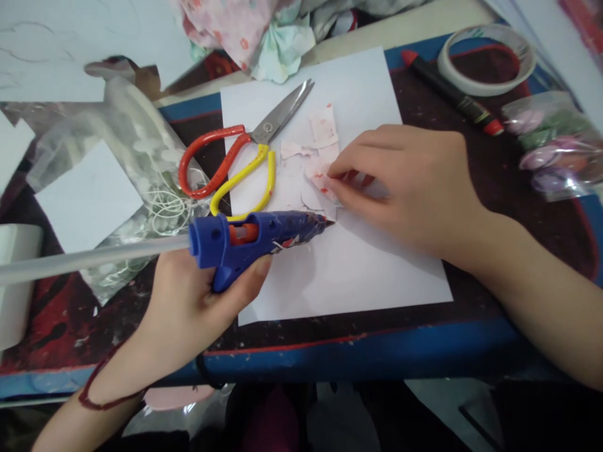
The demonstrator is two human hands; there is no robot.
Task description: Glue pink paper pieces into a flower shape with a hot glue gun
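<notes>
My left hand (202,301) is wrapped round the handle of a blue hot glue gun (282,229) with a long glue stick (94,258) coming out of its back. Its dark nozzle points right, low over a white sheet of paper (377,270). Between the thumb and fingers of my right hand (400,179) is the edge of a pale pink fabric piece (316,172) with red marks, just above the nozzle. Other pale pink scraps (323,129) lie beside it on the sheet. Scissors (268,129) with one red and one yellow handle rest partly on the paper, blades apart.
To the left are clear plastic bags (151,157) with white cord and a small white paper square (89,198). Floral cloth (235,28) is bunched at the back. A black-and-red marker (452,94), a tape roll (487,88) and a bag of coloured pieces (556,144) lie right.
</notes>
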